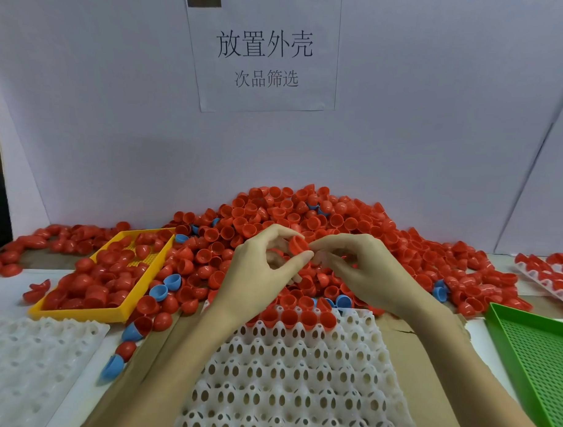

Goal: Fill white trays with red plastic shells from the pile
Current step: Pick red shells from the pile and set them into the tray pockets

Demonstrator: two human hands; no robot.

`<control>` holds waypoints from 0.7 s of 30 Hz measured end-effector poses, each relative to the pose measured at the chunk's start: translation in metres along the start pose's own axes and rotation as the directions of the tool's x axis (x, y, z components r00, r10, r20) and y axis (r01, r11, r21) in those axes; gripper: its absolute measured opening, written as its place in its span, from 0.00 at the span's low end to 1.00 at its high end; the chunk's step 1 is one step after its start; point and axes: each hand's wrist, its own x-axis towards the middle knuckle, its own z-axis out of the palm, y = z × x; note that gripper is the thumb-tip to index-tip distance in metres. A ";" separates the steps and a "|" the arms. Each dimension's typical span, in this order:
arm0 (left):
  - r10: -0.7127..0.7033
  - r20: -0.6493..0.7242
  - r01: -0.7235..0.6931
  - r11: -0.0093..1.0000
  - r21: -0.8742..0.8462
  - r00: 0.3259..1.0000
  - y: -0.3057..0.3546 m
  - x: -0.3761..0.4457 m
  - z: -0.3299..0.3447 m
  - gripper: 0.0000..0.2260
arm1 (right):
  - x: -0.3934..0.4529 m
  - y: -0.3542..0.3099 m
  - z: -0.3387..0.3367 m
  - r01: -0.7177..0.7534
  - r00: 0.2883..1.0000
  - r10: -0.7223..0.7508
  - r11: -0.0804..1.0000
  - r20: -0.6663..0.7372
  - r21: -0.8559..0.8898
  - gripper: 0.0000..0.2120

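A white tray [300, 373] lies nearest on the surface [428, 362], red shells filling its far row. Above it, the left hand [259, 273] pinches one red shell [299, 245]; the right hand [364, 270] touches it with a loosely curled grip. Behind rises the pile [289, 213].

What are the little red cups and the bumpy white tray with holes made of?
The red shells look like thin, hard plastic: smooth and glossy, with bright highlights on their rounded sides. The white tray also seems to be plastic, but matte and slightly see-through, moulded into rows of bumps with oval holes. It may be soft or stiff; the picture cannot tell.
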 end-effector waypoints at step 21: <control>-0.025 0.361 0.087 0.984 -0.158 0.932 0.006 -0.001 -0.009 0.15 | -0.005 -0.013 -0.028 0.020 0.993 -0.010 0.996 0.120 -0.083 0.13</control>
